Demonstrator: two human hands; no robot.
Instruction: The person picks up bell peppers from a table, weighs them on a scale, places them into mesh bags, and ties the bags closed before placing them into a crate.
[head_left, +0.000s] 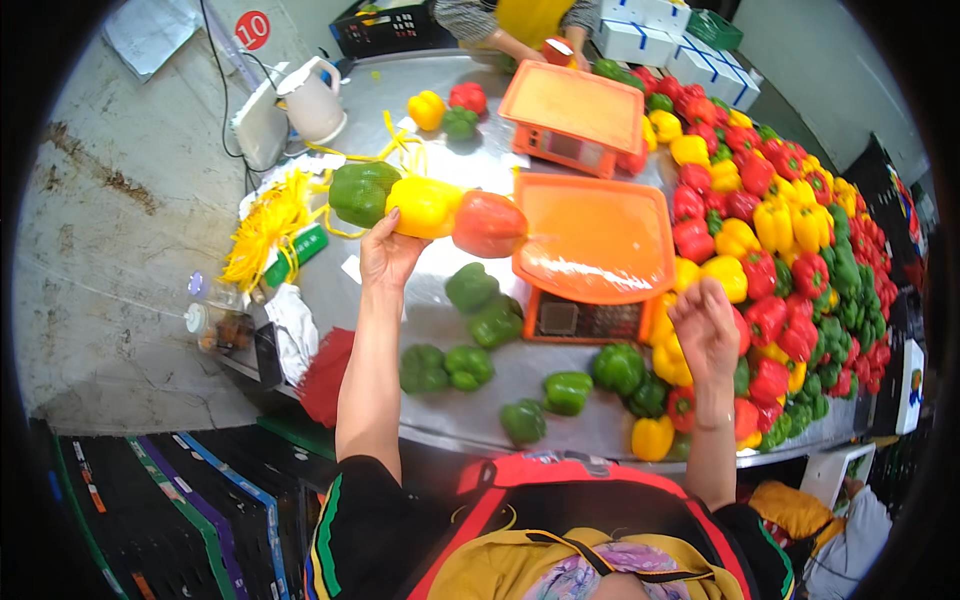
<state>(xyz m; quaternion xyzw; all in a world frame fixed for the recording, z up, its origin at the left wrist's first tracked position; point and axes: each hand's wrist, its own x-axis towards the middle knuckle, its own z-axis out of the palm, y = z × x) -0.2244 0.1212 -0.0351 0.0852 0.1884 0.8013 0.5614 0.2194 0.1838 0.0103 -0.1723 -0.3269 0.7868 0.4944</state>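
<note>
My left hand (390, 251) grips a row of three bell peppers above the steel table: a green pepper (364, 195), a yellow pepper (424, 207) and a red pepper (489, 223). A fine net seems to cover them, though blur hides its ends. The red one reaches the left edge of the orange pan (592, 232) on the nearer scale (589, 319). Over the heaped peppers at the right, my right hand (705, 330) is raised, blurred, with loosely curled fingers and nothing visible in it. Loose green peppers (495, 319) lie below the held row.
A second orange scale (574, 105) stands behind. A large pile of mixed peppers (772, 247) fills the table's right side. Yellow ties (274, 225), a white jug (311, 101) and a white cloth (292, 326) sit left. Across the table, a person's hands (529, 56) hold peppers.
</note>
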